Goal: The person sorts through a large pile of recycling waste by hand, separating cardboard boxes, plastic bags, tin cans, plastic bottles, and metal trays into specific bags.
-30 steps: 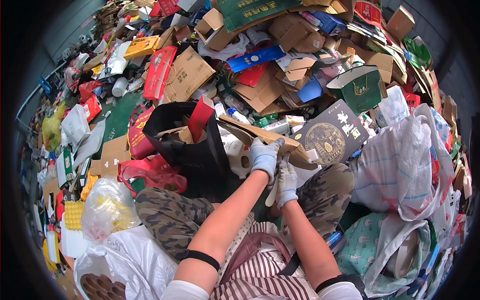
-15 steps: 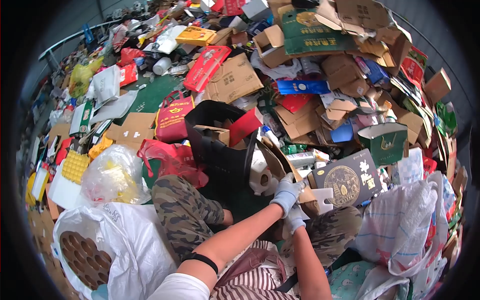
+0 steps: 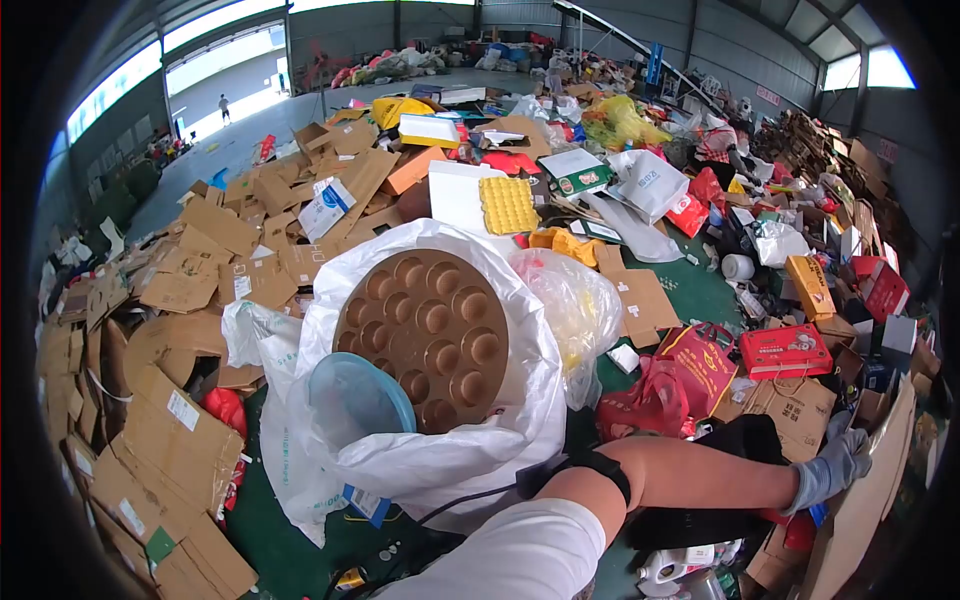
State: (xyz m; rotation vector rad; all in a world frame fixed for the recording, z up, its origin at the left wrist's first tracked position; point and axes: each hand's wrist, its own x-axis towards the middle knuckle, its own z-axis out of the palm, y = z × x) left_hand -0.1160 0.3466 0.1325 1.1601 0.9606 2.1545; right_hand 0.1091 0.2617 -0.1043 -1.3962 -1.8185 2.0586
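My left hand (image 3: 836, 472), in a light grey glove, reaches to the right side of the view. Its fingers are closed on the edge of a large flat piece of cardboard (image 3: 868, 500), which stands upright and runs out of view. Under my forearm is a black bin (image 3: 735, 450), partly hidden by the arm. Nearby lie a red plastic bag (image 3: 650, 400) and a dark red carrier bag (image 3: 700, 365). My right hand is out of view.
A white sack (image 3: 540, 380) in front holds a brown round-pocketed tray (image 3: 425, 335) and a blue translucent tub (image 3: 360, 392). Flattened cardboard boxes (image 3: 180, 440) pile up at left. A yellow egg tray (image 3: 508, 205) lies beyond. A distant person (image 3: 224, 108) stands by the doorway.
My view has swung left and up, bringing in the sack, the cardboard pile and the hall. Both hands were together at a cardboard piece; now only the left shows.
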